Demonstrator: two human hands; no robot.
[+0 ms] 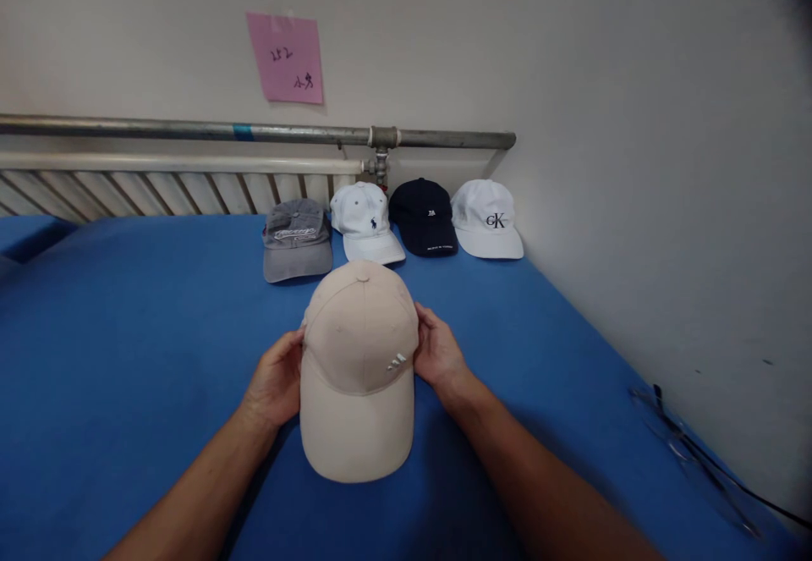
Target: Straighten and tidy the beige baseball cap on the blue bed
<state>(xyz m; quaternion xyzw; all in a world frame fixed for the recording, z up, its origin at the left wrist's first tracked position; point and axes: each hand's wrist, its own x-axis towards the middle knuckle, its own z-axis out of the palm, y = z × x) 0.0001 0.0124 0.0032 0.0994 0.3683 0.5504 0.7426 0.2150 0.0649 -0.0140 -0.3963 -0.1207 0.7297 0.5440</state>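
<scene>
A beige cap (pixel 360 349) with a small striped logo is held between both hands over the blue surface, its brim toward me. My left hand (pixel 277 382) grips its left side, and my right hand (pixel 439 348) grips the right side; some fingertips are hidden behind the cap. Beyond it, four caps stand in a row: a grey cap (pixel 297 241), a white cap with a dark small logo (pixel 366 224), a black cap (pixel 424 218) and a white cap with CK lettering (pixel 487 220). Their brims face me.
The blue surface (pixel 158 358) meets a wall on the right. Eyeglasses (pixel 691 451) lie near its right edge. Behind the caps are a metal pipe (pixel 304 134) and a white radiator (pixel 190 193). A pink note (pixel 287 62) is stuck on the wall.
</scene>
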